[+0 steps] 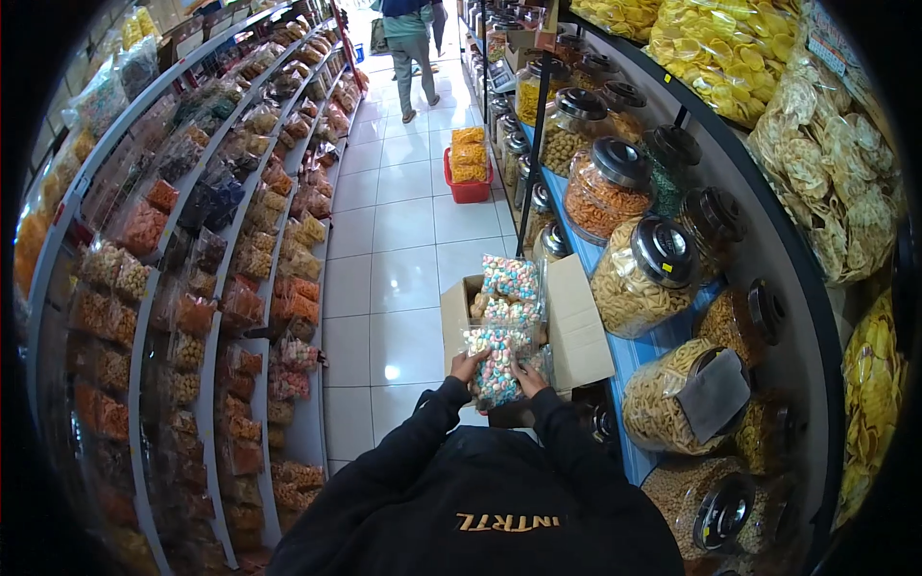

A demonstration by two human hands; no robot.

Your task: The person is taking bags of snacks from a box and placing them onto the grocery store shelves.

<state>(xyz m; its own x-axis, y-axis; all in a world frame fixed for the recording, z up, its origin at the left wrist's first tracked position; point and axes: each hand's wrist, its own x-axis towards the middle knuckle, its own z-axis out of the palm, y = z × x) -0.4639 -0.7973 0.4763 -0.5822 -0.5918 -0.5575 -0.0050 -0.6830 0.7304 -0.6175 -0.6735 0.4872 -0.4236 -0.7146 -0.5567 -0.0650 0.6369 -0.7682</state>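
Note:
Between my hands is a clear plastic bag of pink, blue and white ring-shaped snacks [497, 363]. My left hand [468, 366] grips its left side, and my right hand [529, 378] holds the right side. Just beyond stands an open cardboard box [576, 317] with its right flap folded outward. More bags of the same pastel snacks [510, 277] lie in the box, along with some brown pieces that are partly hidden. The held bag covers the near part of the box.
Shelves of bagged snacks [245, 288] line the left side. Lidded jars [645, 277] stand on a blue-covered shelf [580, 216] to the right, under large bags of yellow chips [720, 57]. A red basket [472, 189] with yellow packs sits on the tiled floor [403, 277]. A person [414, 61] is farther down the aisle.

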